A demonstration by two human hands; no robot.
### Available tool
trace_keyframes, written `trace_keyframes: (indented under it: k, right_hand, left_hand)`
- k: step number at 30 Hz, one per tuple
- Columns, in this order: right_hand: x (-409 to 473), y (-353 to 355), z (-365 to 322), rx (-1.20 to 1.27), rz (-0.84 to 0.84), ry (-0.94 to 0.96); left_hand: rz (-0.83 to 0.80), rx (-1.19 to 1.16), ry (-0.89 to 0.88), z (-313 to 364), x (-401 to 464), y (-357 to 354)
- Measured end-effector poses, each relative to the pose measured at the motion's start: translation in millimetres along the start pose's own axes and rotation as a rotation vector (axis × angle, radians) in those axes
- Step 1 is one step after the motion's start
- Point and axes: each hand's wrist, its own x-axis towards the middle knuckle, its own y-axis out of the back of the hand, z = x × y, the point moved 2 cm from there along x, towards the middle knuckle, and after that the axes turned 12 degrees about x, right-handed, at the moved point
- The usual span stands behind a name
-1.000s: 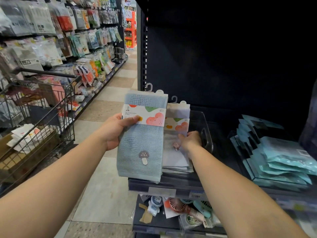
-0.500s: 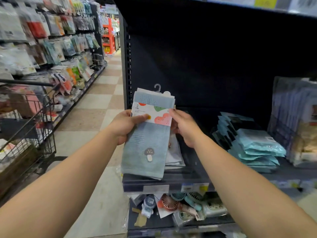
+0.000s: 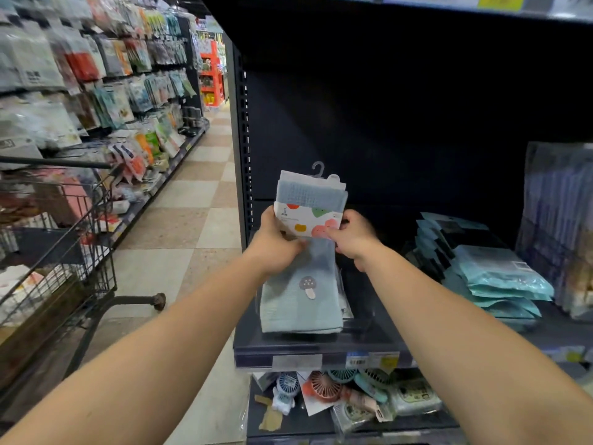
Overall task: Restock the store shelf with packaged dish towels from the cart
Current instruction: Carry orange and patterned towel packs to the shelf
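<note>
Grips of left hand [image 3: 278, 245] and right hand [image 3: 354, 239] clasp blue dish towel [image 3: 303, 284] above shelf [image 3: 321, 351].

Both hands hold one towel [image 3: 301, 258] up over the front of the shelf [image 3: 321, 358]. The left hand [image 3: 276, 245] is on its left side, the right hand [image 3: 353, 240] on its right. The cart [image 3: 57, 252] stands far left. A pile of packs [image 3: 491, 277] lies on the shelf to the right.

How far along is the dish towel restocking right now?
Done: a few towel packs already lie on the shelf. In hand: left hand and right hand hold a blue mushroom towel over them. Left: placing it; the cart looks stocked.
</note>
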Motion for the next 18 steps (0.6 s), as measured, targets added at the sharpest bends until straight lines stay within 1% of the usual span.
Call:
trace_keyframes:
  k: [4,7,9,12,15,18]
  right_hand:
    - [9.9,-1.1,9.8,-0.024,0.080,0.004]
    - [15.9,1.8,18.1,-0.009,0.136,0.012]
    - [19.0,2.3,22.4,-0.015,0.173,0.026]
    - [22.1,-0.4,27.0,-0.015,0.189,0.045]
    - [22.7,-3.8,28.5,-0.005,0.204,0.075]
    - [22.2,-5.2,29.9,-0.012,0.233,0.111]
  left_hand:
    - [0.028,0.139,0.003,-10.1,-8.6,-18.5]
    - [0.004,0.269,0.056,-18.0,-12.1,-25.8]
    - [-0.023,0.294,0.086,-27.1,-11.2,-31.4]
    - [-0.027,0.393,0.098,-34.5,-10.7,-35.0]
    - [0.010,0.451,0.091,-34.7,-10.7,-35.3]
    - [0.008,0.519,0.086,-34.9,-11.7,-36.6]
